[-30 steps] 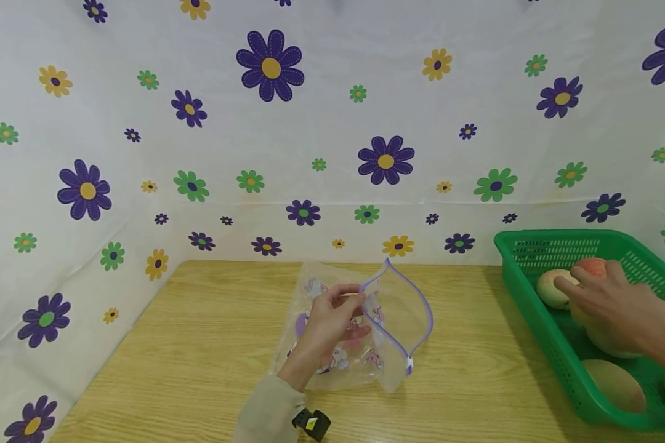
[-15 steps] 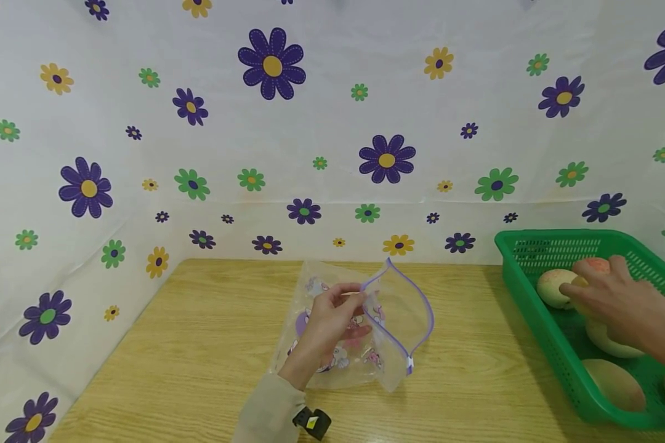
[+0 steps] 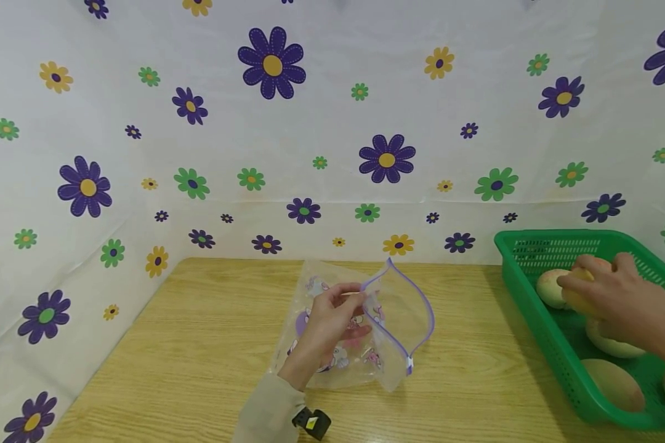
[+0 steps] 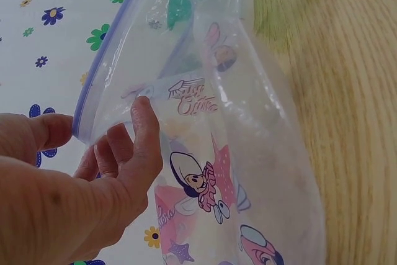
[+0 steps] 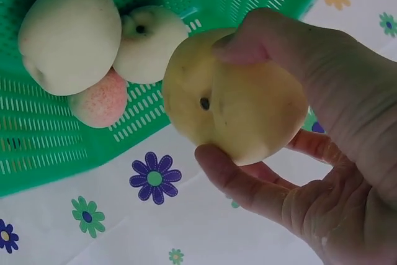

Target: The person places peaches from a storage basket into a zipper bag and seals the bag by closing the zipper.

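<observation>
My left hand (image 3: pixel 327 323) pinches the rim of a clear zip bag (image 3: pixel 388 320) with cartoon prints and a purple zip edge, holding its mouth wide on the wooden table (image 3: pixel 199 369). The left wrist view shows the bag (image 4: pixel 236 153) close up, thumb and fingers (image 4: pixel 146 134) on its rim. My right hand (image 3: pixel 615 295) is inside the green basket (image 3: pixel 532 307) at the right and grips a yellow peach (image 3: pixel 579 298). In the right wrist view the yellow peach (image 5: pixel 232 94) sits lifted between my thumb and fingers above the basket (image 5: pixel 62 147).
Several more peaches lie in the basket, one pale (image 3: pixel 548 288), one pinkish (image 5: pixel 102 100), others near its front (image 3: pixel 612 384). A flowered white sheet (image 3: pixel 332 123) covers the wall behind and to the left. A small black device (image 3: pixel 310 423) shows at my left sleeve.
My right hand has closed round the yellow peach and raised it slightly off the other fruit. The left hand and the bag have stayed still.
</observation>
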Available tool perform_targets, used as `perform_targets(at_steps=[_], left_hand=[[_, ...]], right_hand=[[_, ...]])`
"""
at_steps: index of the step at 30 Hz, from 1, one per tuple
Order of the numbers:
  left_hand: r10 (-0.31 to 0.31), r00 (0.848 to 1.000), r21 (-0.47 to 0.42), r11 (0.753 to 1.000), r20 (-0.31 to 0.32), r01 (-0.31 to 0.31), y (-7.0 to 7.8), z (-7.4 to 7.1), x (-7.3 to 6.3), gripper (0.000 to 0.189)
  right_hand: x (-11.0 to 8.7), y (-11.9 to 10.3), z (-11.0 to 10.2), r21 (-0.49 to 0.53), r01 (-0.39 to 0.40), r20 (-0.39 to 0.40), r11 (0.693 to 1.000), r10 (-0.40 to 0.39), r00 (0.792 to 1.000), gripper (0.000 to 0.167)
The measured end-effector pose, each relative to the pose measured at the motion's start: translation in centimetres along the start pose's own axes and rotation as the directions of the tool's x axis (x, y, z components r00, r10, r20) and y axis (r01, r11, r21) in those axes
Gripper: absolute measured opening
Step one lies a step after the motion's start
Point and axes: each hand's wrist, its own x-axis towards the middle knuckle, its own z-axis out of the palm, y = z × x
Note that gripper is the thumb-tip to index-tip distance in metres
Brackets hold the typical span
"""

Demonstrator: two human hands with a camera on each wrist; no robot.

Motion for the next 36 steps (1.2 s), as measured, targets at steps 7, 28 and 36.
perform_targets(at_steps=[7, 28, 36], left_hand=[[0.001, 1.0, -0.004, 1.0, 0.0, -0.001, -0.2, -0.1, 0.0, 0.039], [0.004, 1.0, -0.012, 1.0, -0.002, -0.004, -0.1, -0.1, -0.1, 0.039], [0.005, 1.0, -0.011, 1.0, 0.003, -0.005, -0.2, -0.1, -0.1, 0.04]], right_hand=[[0.1, 0.4, 0.2, 0.077, -0.012, -0.069, 0.997, 0.018, 0.997, 0.068], [0.9, -1.7, -1.8, 0.123, 0.035, -0.226, 0.992, -0.006, 0.974, 0.071], [1.3, -3.1, -2.8, 0.165, 0.013, -0.213, 0.986, 0.023, 0.977, 0.071]])
